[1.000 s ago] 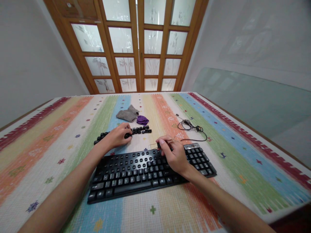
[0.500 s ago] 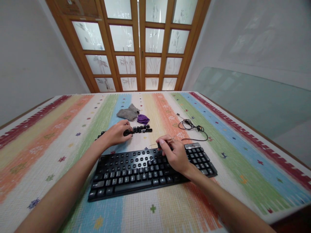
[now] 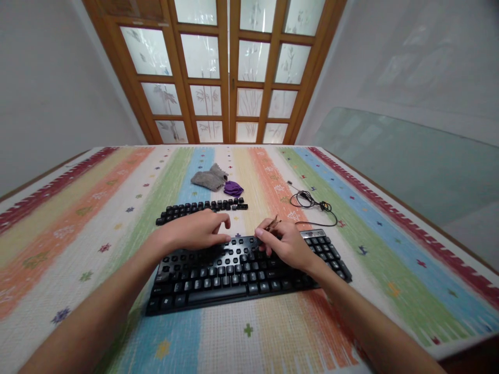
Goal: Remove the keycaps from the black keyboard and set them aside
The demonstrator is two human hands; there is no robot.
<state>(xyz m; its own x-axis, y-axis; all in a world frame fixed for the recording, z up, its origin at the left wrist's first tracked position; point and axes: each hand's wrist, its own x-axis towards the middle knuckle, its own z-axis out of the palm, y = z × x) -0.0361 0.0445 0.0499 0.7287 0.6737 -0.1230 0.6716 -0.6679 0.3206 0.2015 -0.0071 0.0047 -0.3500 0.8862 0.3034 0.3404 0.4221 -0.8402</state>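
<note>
A black keyboard (image 3: 218, 297) lies at a slight slant on the striped tablecloth. Its lower rows and number pad have keycaps, while many upper-left positions show bare key stems. Over the upper-left part of it hovers my left hand (image 3: 195, 228), palm down, with thumb and index finger apart and nothing visible between them. My right hand (image 3: 286, 244) is closed above the upper-right keys, pinching a thin wire-like tool (image 3: 275, 222). The fingers cover most of this tool. Behind my left hand, loose black keycaps (image 3: 187, 209) stand in rows on the cloth.
A grey cloth (image 3: 210, 178) and a purple cloth item (image 3: 234, 188) lie beyond the keycaps. The coiled black cable (image 3: 312, 201) rests at the right, behind the keyboard. A wooden door with glass panes (image 3: 230, 78) stands past the table's far edge.
My left hand has come from the loose keycaps back toward me, over the keyboard, and its fingers have parted. My right hand has turned the wire-like tool, which pointed left before.
</note>
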